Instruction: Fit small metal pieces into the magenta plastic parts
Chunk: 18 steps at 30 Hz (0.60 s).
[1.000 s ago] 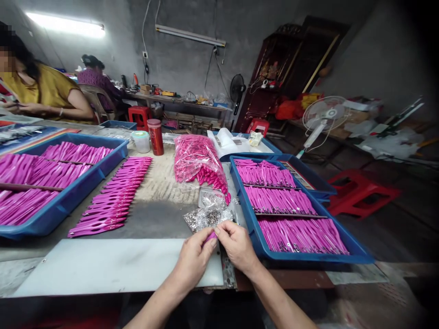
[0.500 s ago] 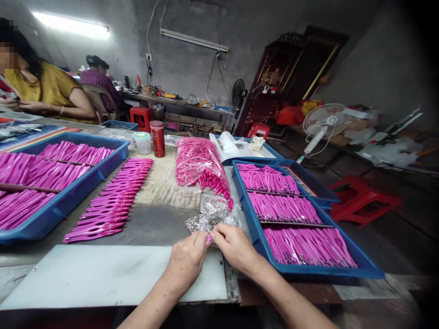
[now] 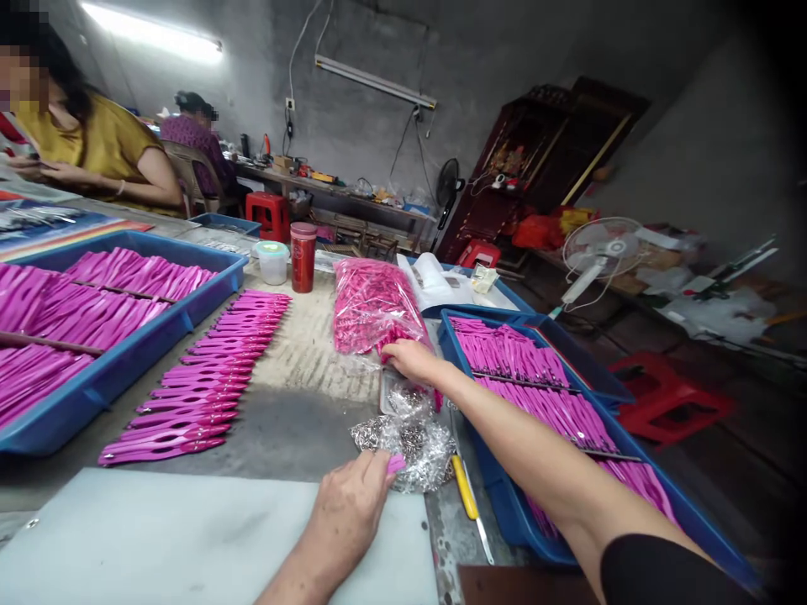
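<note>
My left hand (image 3: 354,504) is closed in a pinch over the front edge of the white board, and the end of a flat pink strip (image 3: 396,464) pokes out past its fingertips. The rest of that strip is covered by the fingers. Stretched forward, my right hand (image 3: 407,360) has its fingertips together at the mouth of a clear plastic bag (image 3: 371,294) full of small glossy dark-pink pieces. What those fingertips grip is hidden. Between the hands lies an open clear bag of small silvery metal parts (image 3: 409,441), beside a small clear box (image 3: 387,393).
A row of pink strips (image 3: 202,370) lies to the left. Blue trays of pink strips stand left (image 3: 182,315) and right (image 3: 454,357). A yellow-handled tool (image 3: 465,487) lies by the white board (image 3: 189,538). Behind are a red bottle (image 3: 303,260), a lidded tub (image 3: 272,265) and two people.
My right hand has left my left hand and reached forward to the bag of dark-pink pieces. The left hand stays low with the pink strip. The yellow-handled tool has come into sight.
</note>
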Available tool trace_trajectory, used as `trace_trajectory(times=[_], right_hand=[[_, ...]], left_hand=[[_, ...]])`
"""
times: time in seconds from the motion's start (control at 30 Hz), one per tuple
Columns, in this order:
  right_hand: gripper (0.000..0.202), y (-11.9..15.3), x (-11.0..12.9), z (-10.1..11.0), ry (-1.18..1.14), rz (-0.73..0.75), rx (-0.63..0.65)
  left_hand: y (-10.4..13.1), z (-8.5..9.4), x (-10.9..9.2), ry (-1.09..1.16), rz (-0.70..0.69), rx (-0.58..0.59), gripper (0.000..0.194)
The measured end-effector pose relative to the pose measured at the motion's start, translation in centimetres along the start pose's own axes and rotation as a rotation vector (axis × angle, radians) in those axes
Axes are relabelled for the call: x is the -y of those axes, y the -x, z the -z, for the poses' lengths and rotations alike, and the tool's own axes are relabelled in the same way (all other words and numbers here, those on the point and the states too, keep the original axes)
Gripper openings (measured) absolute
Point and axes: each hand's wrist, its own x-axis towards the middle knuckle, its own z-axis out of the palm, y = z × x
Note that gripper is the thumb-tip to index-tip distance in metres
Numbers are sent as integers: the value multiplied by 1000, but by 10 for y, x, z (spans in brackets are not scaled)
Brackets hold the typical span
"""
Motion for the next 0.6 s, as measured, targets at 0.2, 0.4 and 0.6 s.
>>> trace_trajectory(times=[0.2, 0.4, 0.6], right_hand=[[20, -19, -10, -19, 16, 76, -23], [16, -16, -7, -18, -113, 111, -162], [11, 18, 9, 1, -351, 66, -335]], left_hand=[[-1, -2, 0, 25, 12, -11, 22], [-3, 0, 0, 21, 8, -22, 25], [-3, 2, 0, 37, 8, -43, 27]])
